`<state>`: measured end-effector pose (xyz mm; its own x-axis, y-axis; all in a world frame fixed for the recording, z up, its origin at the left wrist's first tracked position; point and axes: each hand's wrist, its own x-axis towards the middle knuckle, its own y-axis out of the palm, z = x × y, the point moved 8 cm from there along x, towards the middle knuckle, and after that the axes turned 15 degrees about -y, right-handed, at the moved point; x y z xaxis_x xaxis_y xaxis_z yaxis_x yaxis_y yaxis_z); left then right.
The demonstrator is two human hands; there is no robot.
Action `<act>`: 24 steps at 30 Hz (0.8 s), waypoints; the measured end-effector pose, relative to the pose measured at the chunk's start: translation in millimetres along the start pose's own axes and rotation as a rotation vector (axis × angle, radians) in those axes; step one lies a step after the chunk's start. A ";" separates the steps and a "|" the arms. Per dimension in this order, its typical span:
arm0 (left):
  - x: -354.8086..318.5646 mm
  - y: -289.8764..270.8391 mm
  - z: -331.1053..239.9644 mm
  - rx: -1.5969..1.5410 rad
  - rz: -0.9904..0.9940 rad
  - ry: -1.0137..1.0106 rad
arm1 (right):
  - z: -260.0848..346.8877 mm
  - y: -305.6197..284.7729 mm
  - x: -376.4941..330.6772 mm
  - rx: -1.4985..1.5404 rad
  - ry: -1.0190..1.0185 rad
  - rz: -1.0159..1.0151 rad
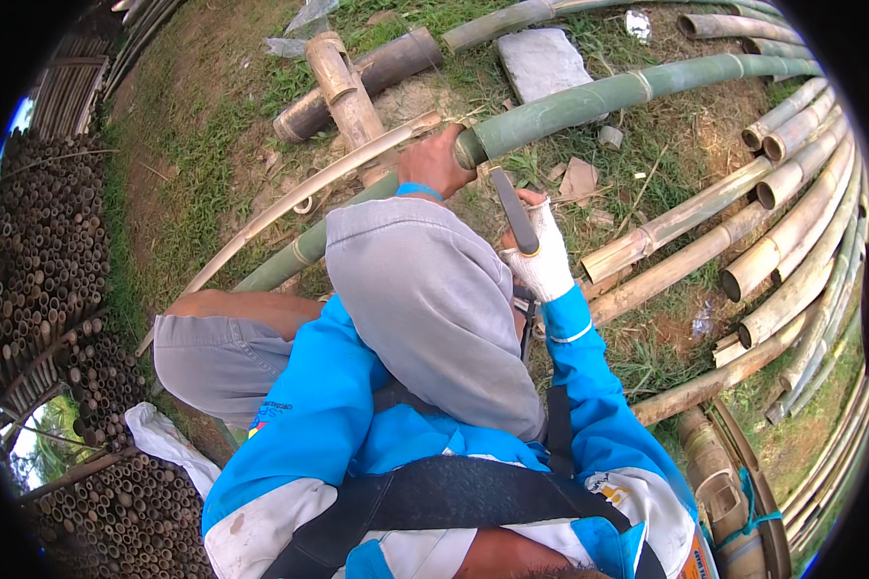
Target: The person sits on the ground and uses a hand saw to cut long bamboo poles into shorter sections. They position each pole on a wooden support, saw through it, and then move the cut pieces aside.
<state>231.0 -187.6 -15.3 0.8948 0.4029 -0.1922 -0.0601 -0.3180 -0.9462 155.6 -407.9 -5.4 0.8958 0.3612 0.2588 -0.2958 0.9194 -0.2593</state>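
While gripping with the bare left hand [436, 166] a green bamboo pole [599, 97] running from far right toward the left, holds a dark, yellow-trimmed tool [515, 214] in the closed, gloved right hand [543, 249], just beside the pole. Has cut bamboo lengths [686, 215] lying at right, a pale slab [541, 60] beyond the pole, and stacked bamboo [39, 232] at left.

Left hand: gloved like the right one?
No, the left hand is bare, while the right hand wears a white glove.
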 end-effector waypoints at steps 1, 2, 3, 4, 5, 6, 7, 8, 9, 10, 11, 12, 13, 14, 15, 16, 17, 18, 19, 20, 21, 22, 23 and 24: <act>1.9 2.6 0.7 -0.006 -0.006 -0.002 | 5.5 -3.1 2.5 -0.013 0.006 0.022; 4.2 4.8 2.2 -0.013 -0.012 -0.004 | -1.3 -0.7 6.5 -0.012 0.015 0.028; 6.8 8.8 2.6 -0.026 -0.019 -0.005 | -6.8 0.4 12.5 -0.017 0.021 0.035; 9.3 10.6 1.8 -0.013 -0.061 0.005 | -10.9 1.3 16.6 -0.022 0.027 0.042; 11.9 12.5 2.7 -0.008 -0.088 0.012 | -12.6 4.4 18.0 0.007 0.021 0.033; 10.4 14.3 4.4 -0.008 -0.111 0.010 | -9.6 10.0 19.2 0.034 0.019 0.032; 9.2 16.1 5.5 -0.007 -0.134 0.010 | -8.4 12.1 19.3 0.060 0.017 0.030; 10.3 19.2 5.9 -0.015 -0.128 0.013 | -18.1 12.2 17.2 0.059 0.102 0.055; 8.1 21.4 7.6 -0.021 -0.115 0.014 | -10.7 11.3 13.7 0.063 0.079 0.037; 12.1 17.0 7.1 -0.024 -0.119 0.017 | 5.0 11.3 20.5 0.071 0.039 0.016; 15.4 15.3 4.2 -0.024 -0.106 0.016 | 21.5 7.3 25.7 0.079 -0.001 -0.005; 15.6 15.5 1.7 -0.022 -0.087 0.015 | 32.7 1.5 20.4 0.127 0.067 0.005; 12.8 17.8 3.7 -0.022 -0.070 0.003 | 36.2 -1.6 5.3 0.102 0.119 0.036; 9.3 18.2 7.9 -0.019 -0.065 -0.009 | 40.0 -7.2 -11.7 0.076 0.171 0.065; 12.0 15.5 4.2 -0.033 -0.065 -0.003 | 50.3 -20.9 -26.5 0.021 0.146 0.066; 12.8 15.0 5.0 -0.036 -0.067 -0.004 | 57.3 -32.3 -41.9 -0.024 0.118 0.071; 11.4 16.1 3.4 -0.040 -0.071 0.006 | 68.2 -44.0 -65.8 -0.077 0.030 0.058; 11.9 14.4 6.7 -0.041 -0.082 0.003 | 75.8 -56.2 -93.0 -0.120 0.060 0.088; 11.6 13.7 9.7 -0.037 -0.092 0.000 | 83.5 -69.3 -122.8 -0.159 0.091 0.116; 9.9 15.7 11.6 -0.044 -0.072 -0.006 | 92.5 -81.1 -151.1 -0.122 0.224 0.128; 9.8 16.2 12.2 -0.046 -0.053 -0.009 | 100.8 -90.3 -177.1 -0.080 0.355 0.136; 12.3 15.9 11.0 -0.052 -0.040 -0.008 | 110.6 -96.9 -196.1 -0.036 0.400 0.089; 10.6 15.3 12.0 -0.051 -0.041 -0.014 | 110.0 -97.6 -198.0 -0.043 0.389 0.087; 9.6 16.6 9.2 -0.052 -0.040 -0.007 | 111.1 -97.7 -198.2 -0.053 0.383 0.077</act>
<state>234.5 -181.2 -35.2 0.8928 0.4225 -0.1562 -0.0009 -0.3451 -0.9386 -29.9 -552.0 72.0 0.9334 0.3358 -0.1265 -0.3588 0.8787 -0.3148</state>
